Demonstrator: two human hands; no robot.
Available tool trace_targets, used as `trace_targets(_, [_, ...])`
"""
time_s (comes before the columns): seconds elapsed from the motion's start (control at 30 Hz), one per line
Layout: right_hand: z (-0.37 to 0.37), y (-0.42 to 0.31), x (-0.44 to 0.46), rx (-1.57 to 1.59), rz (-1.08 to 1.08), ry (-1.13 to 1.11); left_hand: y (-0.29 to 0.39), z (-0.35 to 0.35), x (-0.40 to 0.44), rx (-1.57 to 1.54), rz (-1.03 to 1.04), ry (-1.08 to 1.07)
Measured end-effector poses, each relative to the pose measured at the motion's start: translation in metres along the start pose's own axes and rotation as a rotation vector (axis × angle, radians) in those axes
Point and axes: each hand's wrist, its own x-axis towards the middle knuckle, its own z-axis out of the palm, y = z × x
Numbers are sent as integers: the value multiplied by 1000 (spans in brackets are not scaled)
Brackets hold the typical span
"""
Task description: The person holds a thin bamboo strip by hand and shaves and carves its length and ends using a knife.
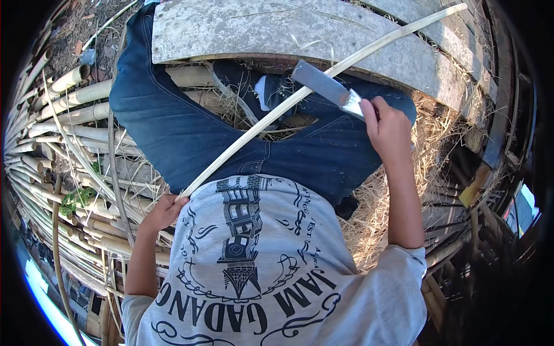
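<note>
A long pale bamboo strip (248, 134) slants across my lap, from my left hip up over the wooden board at the upper right. Its lower end is in my left hand (164, 212), whose fingers are closed round it beside my shirt. My right hand (388, 127) grips a broad-bladed knife (323, 85) by its handle, which my fingers mostly hide. The flat blade lies across the strip near the board's edge, and a thin curled shaving (331, 55) stands up close by.
Ahead of my knees is a weathered wooden board (231, 29). Stacked bamboo poles (75, 118) fill the left side. Pale shavings (375, 222) are heaped on the right, beyond my thigh. My dark trousers (156, 121) spread under the strip, with a shoe (236, 95) between them.
</note>
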Motion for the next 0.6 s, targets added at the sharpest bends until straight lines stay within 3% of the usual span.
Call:
trace_targets(0.07, [-20,21,15,-87,198,-38,9,8,0,131,66,23])
trace_targets(0.17, [-16,-11,1,-74,58,-169,-8,12,8,97,63,53])
trace_targets(0.27, [6,-23,-15,2,-229,-254,-13,14,9,33,51,51])
trace_targets(0.33, [4,-20,-6,11,-122,-184,3,15,3,50,140,69])
trace_targets(0.4, [-2,4,12,-95,42,-60,0,9,2,51,44,19])
trace_targets(0.5, [3,-13,0,-108,-91,-67,-2,10,9,34,4,4])
trace_targets(0.57, [4,-29,-14,-183,-280,-194,-9,13,13,17,137,55])
trace_targets(0.6, [2,-21,-9,-185,-273,-194,-1,14,13,20,140,48])
